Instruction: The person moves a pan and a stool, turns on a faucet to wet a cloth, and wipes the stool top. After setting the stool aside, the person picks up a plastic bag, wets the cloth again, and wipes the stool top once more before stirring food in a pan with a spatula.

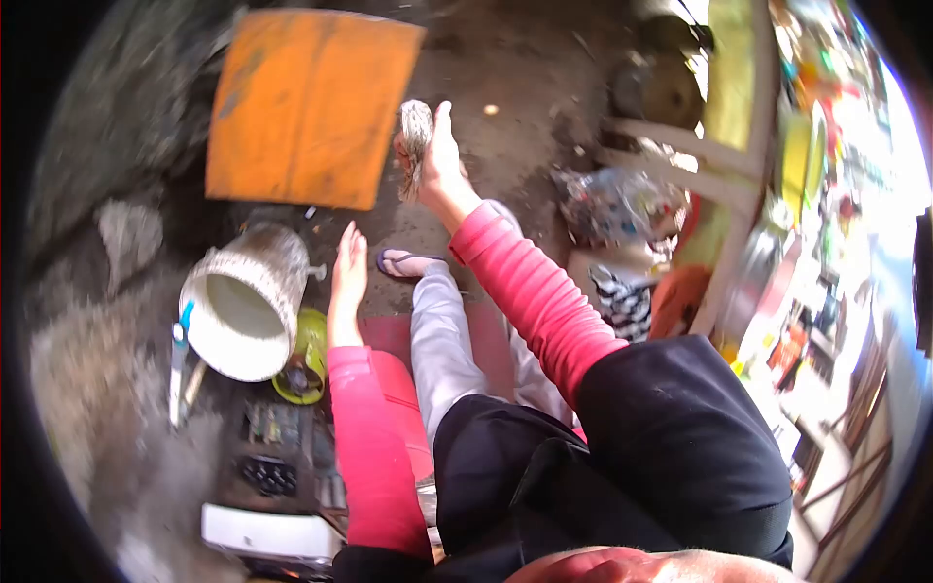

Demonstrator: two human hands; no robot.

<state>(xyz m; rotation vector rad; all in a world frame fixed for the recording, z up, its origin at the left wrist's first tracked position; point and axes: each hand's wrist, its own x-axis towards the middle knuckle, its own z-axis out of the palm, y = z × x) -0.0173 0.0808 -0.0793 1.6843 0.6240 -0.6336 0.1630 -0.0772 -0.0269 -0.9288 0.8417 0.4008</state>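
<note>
Clamping a grey-streaked bundle [416, 131] between thumb and fingers, the right hand [443, 163] holds it near an orange panel [301, 107]; the left hand [348, 277], unclenched, extends straight fingers near a white bucket [276, 260]. A green bowl [314, 325] holds something dark, indistinct; a clear bag [622, 202] has blurred contents.

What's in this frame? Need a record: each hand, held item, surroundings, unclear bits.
Right hand: gripping a pale, rough-textured item
Left hand: open, holding nothing
Ahead: orange panel
Left side: whitish bucket, open mouth toward the camera; yellow-green bowl beside it; blue-and-white tool by its rim
Right side: clear plastic bag with contents
Unclear: held item's material; bag's contents
</note>
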